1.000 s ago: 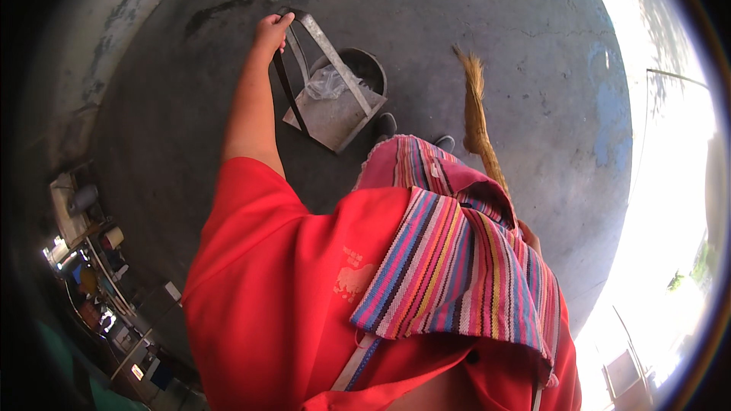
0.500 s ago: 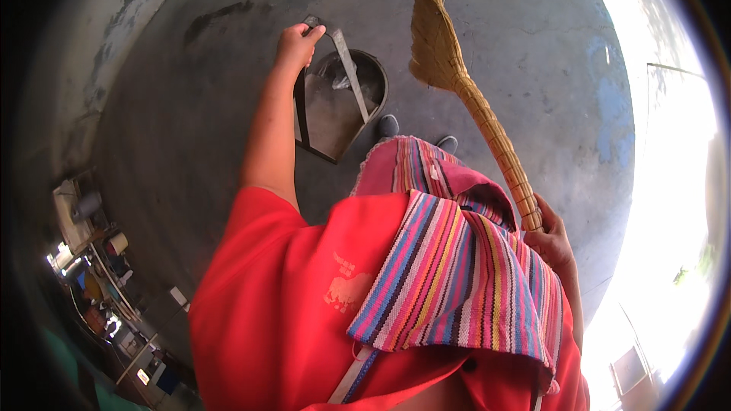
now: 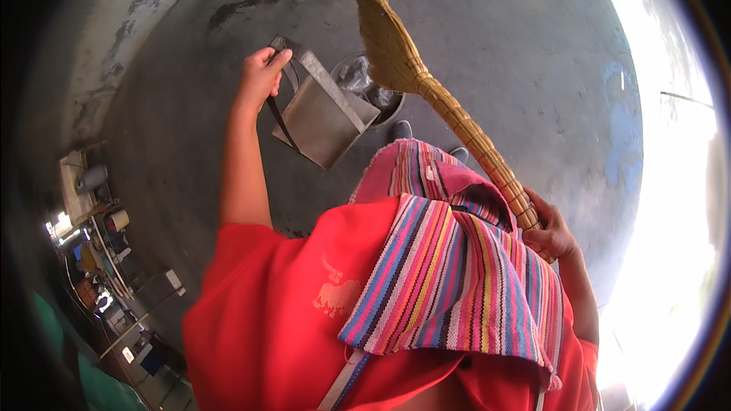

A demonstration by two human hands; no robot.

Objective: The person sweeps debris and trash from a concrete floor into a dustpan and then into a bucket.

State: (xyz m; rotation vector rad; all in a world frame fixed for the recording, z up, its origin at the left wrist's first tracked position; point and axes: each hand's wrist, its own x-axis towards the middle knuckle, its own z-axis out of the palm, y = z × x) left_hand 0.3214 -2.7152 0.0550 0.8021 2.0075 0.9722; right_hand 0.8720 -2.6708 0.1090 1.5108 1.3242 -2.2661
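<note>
My left hand is closed round the top of the handle of a grey metal dustpan. The pan hangs tilted in front of a round dark bin and hides part of it. Clear crumpled plastic shows inside the bin. Around the bound end of a straw broom, my right hand is wrapped at my right side. The broom slants up and to the left, and its fanned bristles reach over the bin's right edge.
Grey concrete floor spreads around my shoes. A wall with peeling paint rises at the far left. Cluttered shelves stand at the lower left. Bright light floods the right side.
The dustpan has shifted left in my left hand and tipped, so its flat metal pan now shows and the bin behind it appears. The broom's bristles have swung left toward the bin.
</note>
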